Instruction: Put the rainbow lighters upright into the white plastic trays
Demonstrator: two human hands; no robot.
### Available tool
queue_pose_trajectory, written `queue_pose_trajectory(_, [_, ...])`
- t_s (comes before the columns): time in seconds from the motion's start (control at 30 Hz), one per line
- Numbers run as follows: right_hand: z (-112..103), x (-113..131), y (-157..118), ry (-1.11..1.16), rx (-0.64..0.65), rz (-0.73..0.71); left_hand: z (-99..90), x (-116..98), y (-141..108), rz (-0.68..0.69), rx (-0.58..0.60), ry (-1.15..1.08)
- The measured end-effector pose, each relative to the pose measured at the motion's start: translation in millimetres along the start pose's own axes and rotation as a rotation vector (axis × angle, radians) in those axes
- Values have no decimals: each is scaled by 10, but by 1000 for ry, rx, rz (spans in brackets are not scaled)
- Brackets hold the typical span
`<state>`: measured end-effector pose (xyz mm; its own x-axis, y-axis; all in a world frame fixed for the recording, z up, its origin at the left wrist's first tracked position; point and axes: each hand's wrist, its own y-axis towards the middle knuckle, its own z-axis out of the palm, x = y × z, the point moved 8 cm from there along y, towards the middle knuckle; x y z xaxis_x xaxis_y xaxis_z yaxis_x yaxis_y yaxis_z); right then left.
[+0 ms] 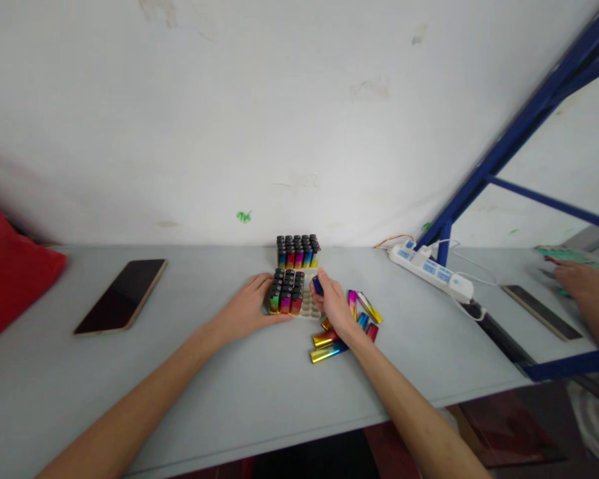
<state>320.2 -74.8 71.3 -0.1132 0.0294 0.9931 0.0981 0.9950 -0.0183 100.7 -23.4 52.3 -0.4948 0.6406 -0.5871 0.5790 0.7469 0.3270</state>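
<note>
A pale tray [309, 307] with round pockets stands on the table, its left part filled with upright black-topped lighters [286, 293]. My left hand [249, 303] grips the tray's left side, thumb along the front edge and fingers toward the back. Over the tray's right part, my right hand [332, 299] is closed on a lighter [317, 285]; only a dark blue bit of it shows. Beside and partly under that hand lie several loose shiny coloured lighters [329, 350], some hidden by my wrist. Behind stands a second block of upright lighters [298, 253].
A dark-screened tablet [121, 296] lies at left, near a red cloth or bag [12, 273]. At right are a white power strip [429, 267] with cables and a blue metal frame [479, 176]. Beyond the frame, another person's hand [579, 279] is near another dark device [542, 311].
</note>
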Motion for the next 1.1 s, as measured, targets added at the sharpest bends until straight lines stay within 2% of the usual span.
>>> queue_pose_trajectory(0.17, [-76,-34,-11,5,-34,28,9,11,1,6,4,5])
queue_pose_trajectory(0.43, [-3,-62,16,16,56,21,20,31,-2,21,8,4])
queue_pose_trajectory(0.53, [-32,-29,32,-13,19,-50,17,19,-6,14,9,13])
queue_pose_trajectory(0.73, [-226,65,58,-147,-87,-292,12,8,-10,24,-3,19])
queue_pose_trajectory(0.93, [-313,10,79,-124,-115,-360,6,-4,-12,29,12,3])
queue_pose_trajectory(1.1, [-248,-16,73,-244,-39,-395,13,28,-10,17,-12,-2])
